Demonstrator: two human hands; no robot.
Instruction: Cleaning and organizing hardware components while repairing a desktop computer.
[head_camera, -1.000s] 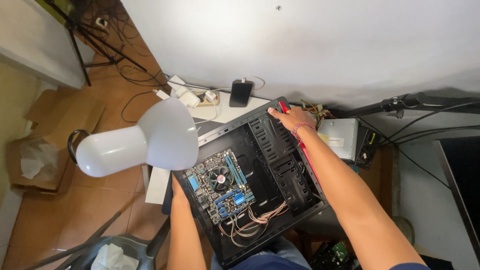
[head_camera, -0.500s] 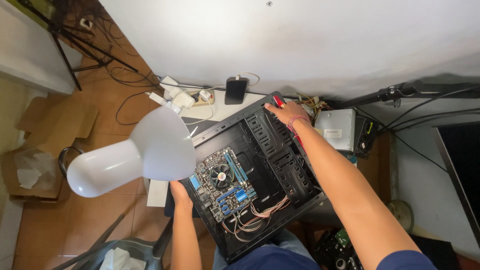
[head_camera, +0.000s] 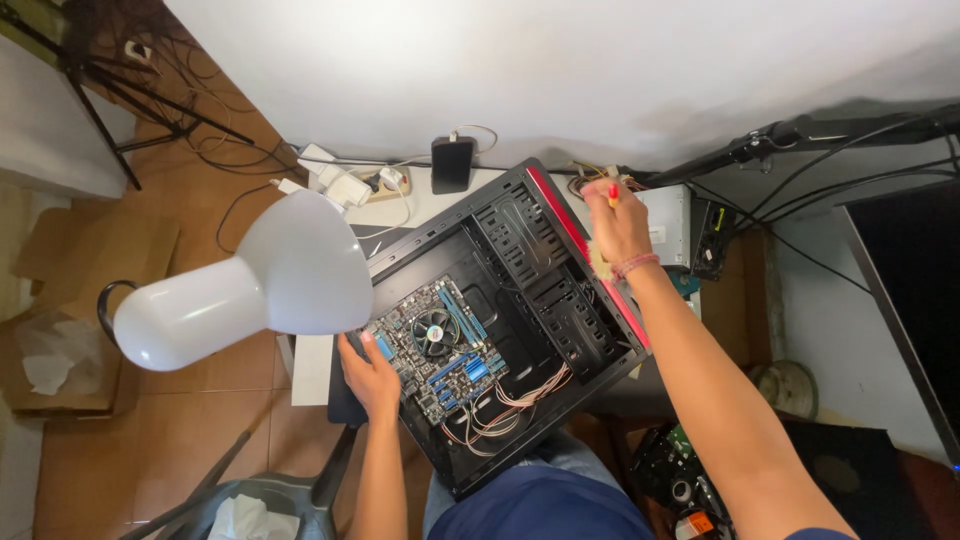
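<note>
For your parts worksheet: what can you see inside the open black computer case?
Inside the case: a motherboard with a round fan, loose wires and drive bays. The left hand covers the board's edge.

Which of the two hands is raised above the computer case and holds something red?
The right hand, lifted above the case's red edge; the left hand grips the computer case beside the motherboard.

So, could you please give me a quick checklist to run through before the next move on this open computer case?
1. Left hand steadies the computer case at its edge: ok.
2. Right hand holds a small red-tipped tool above the case's red rim: ok.
3. Motherboard in plain sight: ok.
4. Loose wires off the fan: ok.
5. White lamp covers the case's left corner: not ok.
6. Power disconnected: cannot tell.
</note>
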